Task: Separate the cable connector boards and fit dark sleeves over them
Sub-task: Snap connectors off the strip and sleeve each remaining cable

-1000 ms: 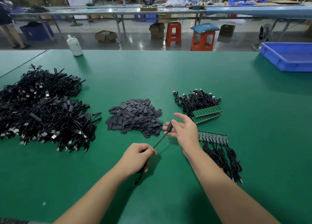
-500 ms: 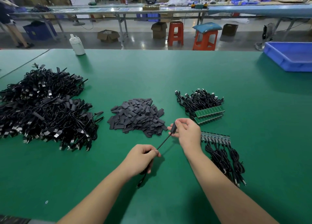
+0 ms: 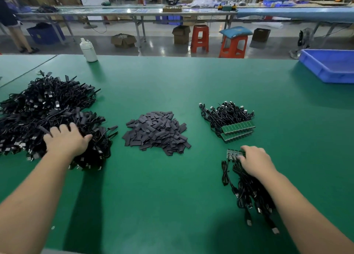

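My left hand [image 3: 66, 140] lies flat with spread fingers on the near edge of a big heap of black sleeved cables [image 3: 47, 110] at the left. A pile of dark flat sleeves [image 3: 157, 133] sits in the middle of the green table [image 3: 172, 196]. My right hand [image 3: 255, 162] reaches over a joined strip of small connector boards [image 3: 232, 153], fingers and thumb curled on its right end; the strip's black cables [image 3: 247, 190] trail toward me. Farther back lie two more green board strips [image 3: 238, 129] with their cables bunched behind.
A blue plastic bin [image 3: 329, 67] stands at the table's far right. A white bottle [image 3: 88, 50] is at the far edge on the left. Beyond the table are orange stools [image 3: 232, 46], boxes and other benches.
Both hands held one cable stretched between them. Now my left hand has carried it left onto the cable heap, and my right hand has dropped onto the near board strip.
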Motion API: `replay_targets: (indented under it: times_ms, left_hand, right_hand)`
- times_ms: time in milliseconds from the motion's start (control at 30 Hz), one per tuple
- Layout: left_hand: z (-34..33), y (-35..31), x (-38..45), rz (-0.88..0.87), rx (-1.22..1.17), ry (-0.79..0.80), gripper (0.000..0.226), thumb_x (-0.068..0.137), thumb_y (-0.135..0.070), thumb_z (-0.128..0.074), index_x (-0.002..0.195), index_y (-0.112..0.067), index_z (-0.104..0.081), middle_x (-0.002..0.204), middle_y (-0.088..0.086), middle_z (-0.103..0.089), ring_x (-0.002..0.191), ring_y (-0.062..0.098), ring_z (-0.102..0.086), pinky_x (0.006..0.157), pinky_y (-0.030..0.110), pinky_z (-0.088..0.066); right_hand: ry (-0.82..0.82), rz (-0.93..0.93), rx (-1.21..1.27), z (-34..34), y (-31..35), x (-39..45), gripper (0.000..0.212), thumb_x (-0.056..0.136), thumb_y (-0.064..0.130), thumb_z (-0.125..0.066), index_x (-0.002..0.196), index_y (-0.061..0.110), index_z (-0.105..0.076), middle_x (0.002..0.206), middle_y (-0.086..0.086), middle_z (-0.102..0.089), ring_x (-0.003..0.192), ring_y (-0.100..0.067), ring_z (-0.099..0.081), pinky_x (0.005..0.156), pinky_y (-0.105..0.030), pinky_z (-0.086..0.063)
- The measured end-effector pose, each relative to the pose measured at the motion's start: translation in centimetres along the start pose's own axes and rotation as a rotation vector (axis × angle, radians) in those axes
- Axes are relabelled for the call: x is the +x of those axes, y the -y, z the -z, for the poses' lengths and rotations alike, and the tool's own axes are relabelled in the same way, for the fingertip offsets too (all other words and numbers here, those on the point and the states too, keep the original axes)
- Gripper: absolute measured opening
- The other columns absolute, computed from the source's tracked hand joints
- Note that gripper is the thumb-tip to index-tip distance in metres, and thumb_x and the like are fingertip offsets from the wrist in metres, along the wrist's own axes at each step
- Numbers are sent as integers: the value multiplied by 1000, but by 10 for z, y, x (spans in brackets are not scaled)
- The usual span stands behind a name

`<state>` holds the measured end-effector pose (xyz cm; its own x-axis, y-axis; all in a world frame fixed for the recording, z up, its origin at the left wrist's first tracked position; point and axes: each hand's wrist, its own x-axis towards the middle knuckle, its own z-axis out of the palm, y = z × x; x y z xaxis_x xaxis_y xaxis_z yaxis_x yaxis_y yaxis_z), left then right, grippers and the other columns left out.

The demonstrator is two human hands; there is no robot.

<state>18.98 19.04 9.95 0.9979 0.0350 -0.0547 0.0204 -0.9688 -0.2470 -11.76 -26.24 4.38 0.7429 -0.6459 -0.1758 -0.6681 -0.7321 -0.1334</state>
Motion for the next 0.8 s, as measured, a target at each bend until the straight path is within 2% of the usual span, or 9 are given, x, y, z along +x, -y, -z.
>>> replay_targets:
  times_ms: [67,133,200,300,400,500,567,667,800]
  left_hand:
    - [-14,3,7,16,-29,43,85,93,-69,-22,156,-15,-7,161,17,-10,142,43,-14,113,55,-19]
    - [-15,-10,1,6,-74,-65,79,96,-63,-26,156,-15,-7,162,14,-4,141,44,-13,113,56,-18]
    - [-6,-34,-16,-65,-136,-272,68,97,-50,-38,153,-14,-20,158,18,-17,135,43,-24,108,56,-27]
    - [13,-92,-64,-431,-424,-433,42,92,-26,-51,133,-14,-52,128,16,-58,108,32,-57,91,47,-51]
    - [23,-170,-144,-810,-759,-55,32,95,-32,-52,125,-25,-62,116,-3,-70,99,14,-66,92,32,-52]
    - [21,-242,-212,-923,-919,335,57,96,-47,-53,146,-22,-43,134,-2,-60,118,13,-58,107,32,-43]
    - [20,-272,-232,-884,-953,383,45,97,-45,-53,133,-17,-54,125,2,-65,105,13,-63,99,33,-49]
    - [25,-288,-240,-784,-1020,352,26,98,-33,-54,81,-14,-56,82,6,-71,48,-4,-55,51,23,-44]
    - [23,-288,-245,-727,-1069,364,29,98,-26,-54,69,-21,-54,65,-1,-66,47,-4,-59,41,18,-35]
  right_hand:
    - [50,8,-54,-3,-9,-3,53,97,43,-55,143,19,-44,132,-4,-59,125,-27,-50,102,-44,-46]
    - [39,19,-63,-4,-14,-5,59,93,48,-61,143,25,-43,134,-4,-54,127,-25,-46,104,-43,-41]
    - [27,24,-2,0,-15,-6,57,91,49,-64,141,30,-46,132,-5,-51,125,-24,-44,105,-42,-39]
    - [34,64,161,14,-8,-7,34,94,46,-61,125,31,-61,122,-3,-52,110,-22,-53,105,-45,-41]
    - [-7,134,245,26,4,-12,10,96,42,-58,95,35,-64,102,7,-53,91,-14,-56,102,-48,-44]
    - [-48,205,270,33,14,-18,10,96,39,-59,87,36,-60,92,16,-55,90,-12,-57,103,-47,-43]
    - [-75,236,290,37,15,-22,9,97,38,-58,88,38,-60,91,18,-59,92,-12,-57,104,-46,-40]
    - [-114,297,312,37,12,-27,10,96,42,-55,96,40,-65,97,18,-63,95,-9,-58,101,-42,-39]
    - [-175,355,313,28,14,-29,20,95,46,-56,105,37,-72,97,17,-65,93,-7,-57,97,-39,-39]
